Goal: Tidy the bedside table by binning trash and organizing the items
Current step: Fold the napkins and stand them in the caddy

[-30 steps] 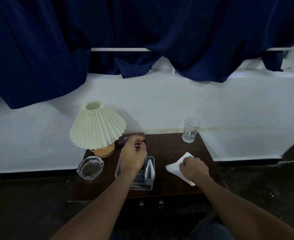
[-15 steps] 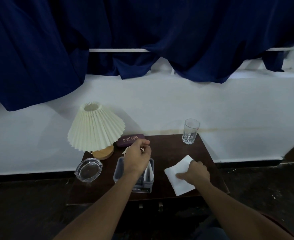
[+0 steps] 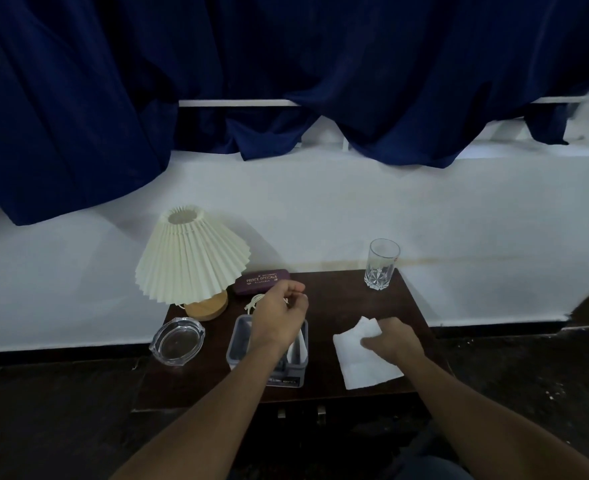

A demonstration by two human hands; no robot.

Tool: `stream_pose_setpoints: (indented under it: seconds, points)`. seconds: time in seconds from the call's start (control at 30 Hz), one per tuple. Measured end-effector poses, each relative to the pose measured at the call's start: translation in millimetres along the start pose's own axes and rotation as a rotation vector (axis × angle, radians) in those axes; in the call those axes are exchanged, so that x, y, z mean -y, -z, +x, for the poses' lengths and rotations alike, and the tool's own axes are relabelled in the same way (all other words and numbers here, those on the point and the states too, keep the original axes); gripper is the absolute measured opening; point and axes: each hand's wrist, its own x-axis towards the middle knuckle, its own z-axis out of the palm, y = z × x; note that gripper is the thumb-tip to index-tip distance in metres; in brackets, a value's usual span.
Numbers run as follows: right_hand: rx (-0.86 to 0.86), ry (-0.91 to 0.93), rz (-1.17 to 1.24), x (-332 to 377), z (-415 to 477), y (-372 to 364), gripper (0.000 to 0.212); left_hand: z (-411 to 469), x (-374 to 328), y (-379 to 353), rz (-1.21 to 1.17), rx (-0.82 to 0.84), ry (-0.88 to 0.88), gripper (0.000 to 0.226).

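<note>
A dark wooden bedside table point(image 3: 338, 299) stands against the white wall. On its right half lies a white tissue point(image 3: 366, 367); my right hand point(image 3: 392, 341) rests on it and its fingers bunch up the far corner. A grey organizer box point(image 3: 239, 344) with a white slip standing inside sits at the middle front. My left hand point(image 3: 279, 317) hovers over the box's far end with fingers loosely curled. A thin white cord point(image 3: 254, 302) lies just left of that hand; whether the fingers hold it is hidden.
A pleated cream lamp point(image 3: 192, 261) on a wooden base stands at the back left, with a maroon glasses case point(image 3: 262, 280) beside it. A clear glass ashtray point(image 3: 177, 341) sits at the front left corner. A drinking glass point(image 3: 381, 265) stands at the back right. Dark floor surrounds the table.
My right hand went from a fist on the tissue to gathering its far corner. My left hand lifted a little from the box toward the back.
</note>
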Motion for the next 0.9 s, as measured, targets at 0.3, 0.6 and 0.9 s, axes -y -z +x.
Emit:
stream_pose_setpoints:
  seconds: [0.3,0.6,0.9]
  points:
    - [-0.05,0.174,-0.088,15.5,-8.6,18.2,0.039,-2.8,-10.6,6.0,-0.027,-0.021,0.026,0.013]
    - [-0.336,0.443,0.04,88.4,-38.7,97.5,0.037,-5.5,-45.9,14.2,-0.282,0.046,0.181,0.012]
    - [-0.167,0.702,0.198,157.1,-81.3,101.2,0.038,-12.4,-76.5,42.0,-0.732,0.309,0.31,0.046]
